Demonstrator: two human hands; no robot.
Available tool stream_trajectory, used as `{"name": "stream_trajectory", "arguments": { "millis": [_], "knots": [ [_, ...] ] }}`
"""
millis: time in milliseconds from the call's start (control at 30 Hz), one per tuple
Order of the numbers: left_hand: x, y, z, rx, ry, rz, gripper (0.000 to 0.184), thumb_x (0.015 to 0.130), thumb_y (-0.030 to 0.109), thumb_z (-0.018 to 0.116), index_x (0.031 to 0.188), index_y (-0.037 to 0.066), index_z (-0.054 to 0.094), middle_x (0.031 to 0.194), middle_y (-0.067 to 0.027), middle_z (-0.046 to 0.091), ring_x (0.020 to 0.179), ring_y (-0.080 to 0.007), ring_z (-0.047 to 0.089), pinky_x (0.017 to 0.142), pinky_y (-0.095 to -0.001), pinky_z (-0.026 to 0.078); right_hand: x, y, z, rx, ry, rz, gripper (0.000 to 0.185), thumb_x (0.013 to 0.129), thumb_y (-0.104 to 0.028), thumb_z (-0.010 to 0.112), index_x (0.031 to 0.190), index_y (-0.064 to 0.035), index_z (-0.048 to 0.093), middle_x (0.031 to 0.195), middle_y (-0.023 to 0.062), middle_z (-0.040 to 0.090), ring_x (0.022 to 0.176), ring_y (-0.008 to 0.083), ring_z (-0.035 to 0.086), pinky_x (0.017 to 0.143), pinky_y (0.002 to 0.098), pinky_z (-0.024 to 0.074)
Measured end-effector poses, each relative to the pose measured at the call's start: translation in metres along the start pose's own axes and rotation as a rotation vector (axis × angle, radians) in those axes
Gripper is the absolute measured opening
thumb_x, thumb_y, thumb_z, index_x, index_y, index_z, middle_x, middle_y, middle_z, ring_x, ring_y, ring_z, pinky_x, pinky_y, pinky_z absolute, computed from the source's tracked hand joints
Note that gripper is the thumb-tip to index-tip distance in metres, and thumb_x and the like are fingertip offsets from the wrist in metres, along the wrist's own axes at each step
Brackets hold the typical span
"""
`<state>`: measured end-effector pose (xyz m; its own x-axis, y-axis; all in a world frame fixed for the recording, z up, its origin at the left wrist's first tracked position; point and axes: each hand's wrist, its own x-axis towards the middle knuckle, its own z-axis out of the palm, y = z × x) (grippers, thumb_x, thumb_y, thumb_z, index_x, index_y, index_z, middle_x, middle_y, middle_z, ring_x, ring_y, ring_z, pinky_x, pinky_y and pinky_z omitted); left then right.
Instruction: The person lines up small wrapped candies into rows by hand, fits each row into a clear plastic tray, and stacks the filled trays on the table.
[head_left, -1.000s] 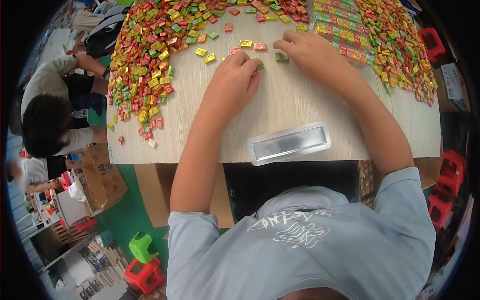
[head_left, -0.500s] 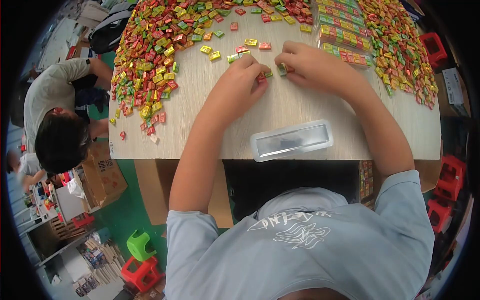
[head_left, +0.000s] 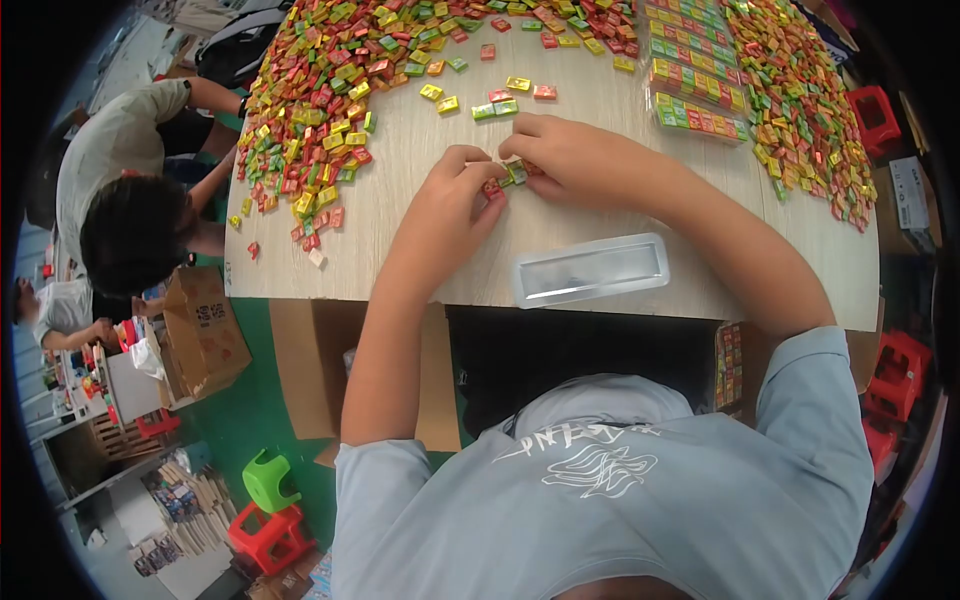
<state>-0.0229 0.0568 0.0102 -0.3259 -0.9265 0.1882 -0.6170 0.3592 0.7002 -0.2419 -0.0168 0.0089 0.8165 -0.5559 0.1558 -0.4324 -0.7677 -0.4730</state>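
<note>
My left hand (head_left: 450,203) and my right hand (head_left: 566,162) meet over the table, fingers closed on a short row of small candy packs (head_left: 514,174). Red shows at the left fingertips and green in the middle; the fingers hide part of the row. Just beyond my hands lie a few loose packs, among them a green pair (head_left: 495,109) and a red one (head_left: 545,92). Nearer my body, a clear plastic tray (head_left: 592,270) rests on the table with no packs in it.
Big heaps of red, yellow and green packs spread at left (head_left: 330,110) and right (head_left: 800,110). Filled trays (head_left: 697,75) stand at the back right. A co-worker (head_left: 130,190) bends over at the left. Stools (head_left: 270,480) and cardboard boxes (head_left: 205,330) surround the table.
Both hands have shifted left and toward my body. They were apart with packs in each; now the packs meet in one row between them.
</note>
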Motion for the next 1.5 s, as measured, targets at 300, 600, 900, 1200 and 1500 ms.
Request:
{"name": "stream_trajectory", "arguments": {
  "millis": [300,600,900,1200,1500],
  "knots": [
    [-0.026,-0.023,-0.016,0.158,0.096,0.129,0.025,0.087,0.003,0.073,0.111,0.002,0.068,0.111,-0.0154,0.066,0.105,-0.0357,0.062,0.093,-0.0445,0.052,0.029,-0.021,0.005,0.008,-0.151,-0.003,0.031,0.094,-0.01,0.066,0.125,-0.0054,0.064,0.112,0.0104,0.06,0.102,0.0302,0.065,0.087,0.0413,0.0546],
    [-0.03,-0.028,-0.008,0.134,0.176,0.132,0.038,0.087,0.008,0.075,0.123,0.002,0.064,0.11,-0.0155,0.066,0.106,-0.0359,0.061,0.096,-0.0448,0.05,0.036,0.041,-0.027,-0.403,0.189,0.022,0.023,0.094,-0.015,0.069,0.116,-0.0087,0.068,0.115,0.0089,0.065,0.105,0.0302,0.065,0.093,0.0429,0.0523],
    [-0.031,-0.029,-0.008,0.154,0.173,0.114,0.038,0.087,0.008,0.076,0.123,0.003,0.066,0.114,-0.0147,0.067,0.11,-0.0351,0.061,0.098,-0.0437,0.051,0.011,0.039,-0.022,-0.54,0.198,-0.095,0.013,0.094,-0.013,0.069,0.106,-0.0085,0.071,0.104,0.0053,0.069,0.11,0.0277,0.062,0.099,0.043,0.0453],
    [-0.029,-0.027,-0.001,0.219,0.213,0.182,0.028,0.086,0.007,0.076,0.112,0.002,0.069,0.109,-0.0129,0.066,0.103,-0.0337,0.062,0.094,-0.0433,0.052,-0.004,0.009,-0.009,-0.223,0.095,-0.241,0.011,0.088,-0.011,0.076,0.094,-0.0075,0.067,0.095,0.0072,0.066,0.097,0.0289,0.063,0.088,0.0401,0.0506],
    [-0.03,-0.026,-0.002,0.201,0.209,0.146,0.033,0.084,0.007,0.077,0.116,0.002,0.069,0.107,-0.0142,0.066,0.102,-0.0342,0.063,0.092,-0.0437,0.052,-0.003,0.021,-0.016,-0.137,0.191,-0.173,0.01,0.09,-0.011,0.075,0.095,-0.0053,0.069,0.091,0.0096,0.067,0.095,0.03,0.065,0.082,0.0425,0.0518]
  ]
}}
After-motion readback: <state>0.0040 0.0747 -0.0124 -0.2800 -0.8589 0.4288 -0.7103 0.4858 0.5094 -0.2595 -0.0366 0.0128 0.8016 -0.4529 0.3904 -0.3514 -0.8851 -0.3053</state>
